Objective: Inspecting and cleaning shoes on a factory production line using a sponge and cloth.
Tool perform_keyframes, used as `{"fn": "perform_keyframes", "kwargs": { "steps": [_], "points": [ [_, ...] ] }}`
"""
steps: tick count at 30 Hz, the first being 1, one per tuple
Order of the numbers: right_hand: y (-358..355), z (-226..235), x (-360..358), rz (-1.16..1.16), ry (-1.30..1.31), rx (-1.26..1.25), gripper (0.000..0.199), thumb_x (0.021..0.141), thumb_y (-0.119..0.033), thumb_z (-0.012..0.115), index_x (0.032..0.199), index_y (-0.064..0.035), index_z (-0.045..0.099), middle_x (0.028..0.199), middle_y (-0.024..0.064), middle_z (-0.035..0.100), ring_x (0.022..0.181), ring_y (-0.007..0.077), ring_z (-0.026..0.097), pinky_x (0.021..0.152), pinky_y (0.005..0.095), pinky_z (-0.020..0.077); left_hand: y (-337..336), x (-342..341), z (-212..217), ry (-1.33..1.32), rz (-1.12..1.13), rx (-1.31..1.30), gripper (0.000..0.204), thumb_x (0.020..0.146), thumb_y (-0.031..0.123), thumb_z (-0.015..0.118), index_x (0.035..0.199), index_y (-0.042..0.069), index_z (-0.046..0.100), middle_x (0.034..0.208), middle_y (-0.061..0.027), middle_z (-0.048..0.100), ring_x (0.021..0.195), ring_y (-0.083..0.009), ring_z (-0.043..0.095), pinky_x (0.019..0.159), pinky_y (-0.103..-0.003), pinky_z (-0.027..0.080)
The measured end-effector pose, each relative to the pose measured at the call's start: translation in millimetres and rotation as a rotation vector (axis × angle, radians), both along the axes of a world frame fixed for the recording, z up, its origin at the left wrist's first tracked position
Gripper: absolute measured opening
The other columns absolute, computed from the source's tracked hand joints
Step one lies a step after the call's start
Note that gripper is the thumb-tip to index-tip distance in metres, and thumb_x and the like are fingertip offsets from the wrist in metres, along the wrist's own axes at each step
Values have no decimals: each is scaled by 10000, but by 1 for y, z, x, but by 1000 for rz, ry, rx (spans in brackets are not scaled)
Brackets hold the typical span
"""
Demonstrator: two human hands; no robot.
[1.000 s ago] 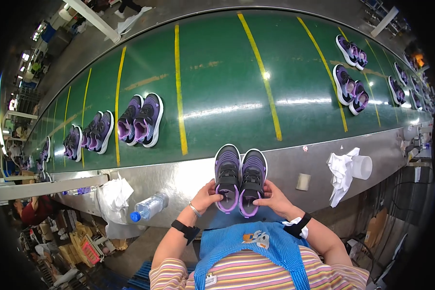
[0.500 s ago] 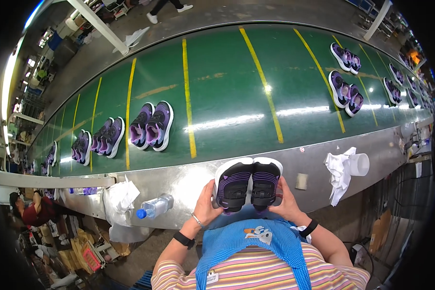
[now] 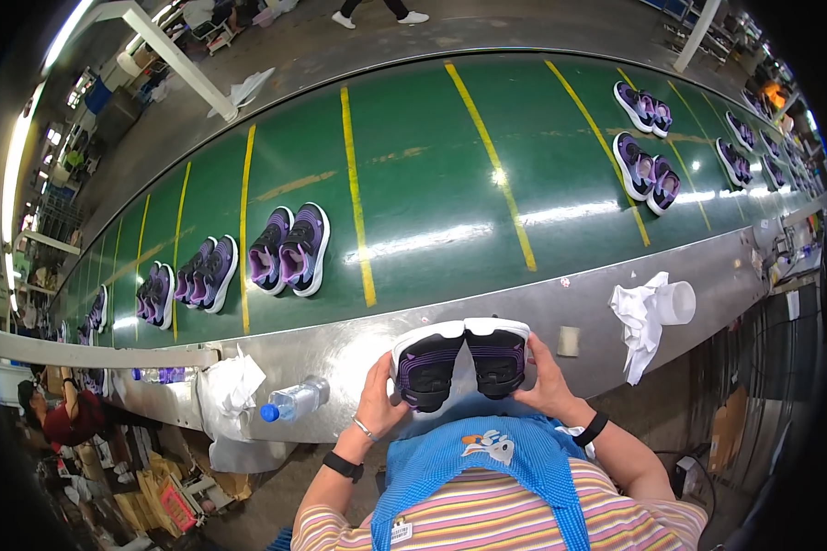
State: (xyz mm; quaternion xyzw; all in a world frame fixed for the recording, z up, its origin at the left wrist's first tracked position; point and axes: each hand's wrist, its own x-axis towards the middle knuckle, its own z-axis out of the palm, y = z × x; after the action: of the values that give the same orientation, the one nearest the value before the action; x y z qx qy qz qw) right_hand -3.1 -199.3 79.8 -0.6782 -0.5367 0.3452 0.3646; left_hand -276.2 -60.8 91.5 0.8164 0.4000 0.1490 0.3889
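I hold a pair of purple and black sneakers with white soles [image 3: 461, 360] side by side in front of my chest, tilted toward me over the steel edge of the belt. My left hand [image 3: 379, 402] grips the left shoe's outer side. My right hand [image 3: 546, 378] grips the right shoe's outer side. Both wrists wear black bands. A blue apron over a striped shirt [image 3: 487, 477] fills the lower middle.
A green conveyor belt [image 3: 423, 174] with yellow lines carries more purple pairs: one [image 3: 289, 249] left of centre, others [image 3: 186, 278] farther left, several [image 3: 641, 156] at the right. On the steel ledge [image 3: 340, 349] lie a water bottle [image 3: 294, 400], white rags [image 3: 640, 317], a white cup [image 3: 677, 302].
The pair went from resting flat on the steel ledge to being lifted and tipped toward me in both hands. The pairs on the belt have drifted to the right.
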Motion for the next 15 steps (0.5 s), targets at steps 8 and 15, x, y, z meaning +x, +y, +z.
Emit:
{"fn": "perform_keyframes", "kwargs": {
  "steps": [8,15],
  "points": [
    [3,6,-2,18,10,55,922,591,-113,722,1326,-44,170,1292,170,307,1185,282,353,926,372,366,4,-14,-8,-4,-26,-111,827,593,76,713,1277,-11,256,1221,-222,390,1108,-324,438,879,-340,427],
    [3,6,-5,48,144,79,898,592,-80,691,1334,-59,185,1277,174,337,1171,288,364,983,354,293,5,-20,-5,-105,-28,-199,807,623,38,680,1296,-2,236,1264,-197,370,1124,-281,439,900,-319,410]
  ]
}}
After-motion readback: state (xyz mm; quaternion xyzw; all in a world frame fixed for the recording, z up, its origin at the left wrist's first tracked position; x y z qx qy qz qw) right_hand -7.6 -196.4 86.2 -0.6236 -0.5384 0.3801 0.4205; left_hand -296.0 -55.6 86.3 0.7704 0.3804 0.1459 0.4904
